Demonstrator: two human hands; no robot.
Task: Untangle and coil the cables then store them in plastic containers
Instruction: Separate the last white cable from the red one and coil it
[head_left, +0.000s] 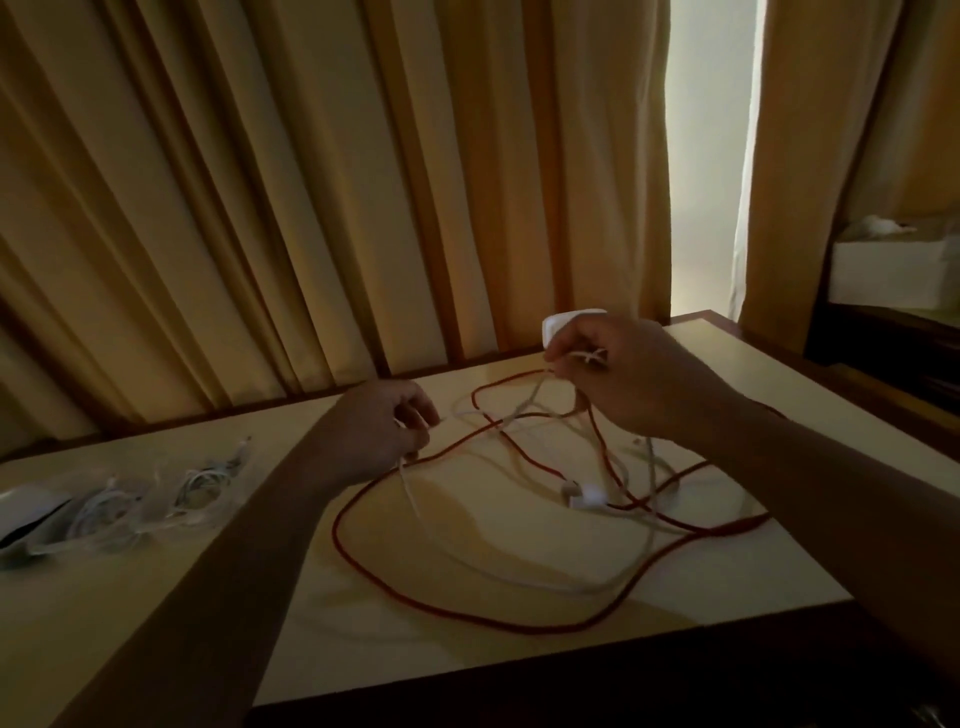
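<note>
A dim view looks down onto a cream table in front of long tan curtains.

At the far left of the table sit clear plastic containers, already holding coiled white cables.

Right of them, the left hand is raised just above the table. Its fingers are curled and pinch the end of a thin white cable, which hangs down to the tabletop.

A long red cable lies in a wide loose loop across the middle of the table. It crosses a tangle of white cables on the right side.

Above that tangle, the right hand is lifted. It grips a white charger block and several cable strands gathered in its curled fingers.

On a shelf at the far right stands a white box.

The step in hand appears to be untangling: pulling one white cable free of the red one. The next move likely calls for drawing that strand clear of the crossings without tightening them, then coiling it.
</note>
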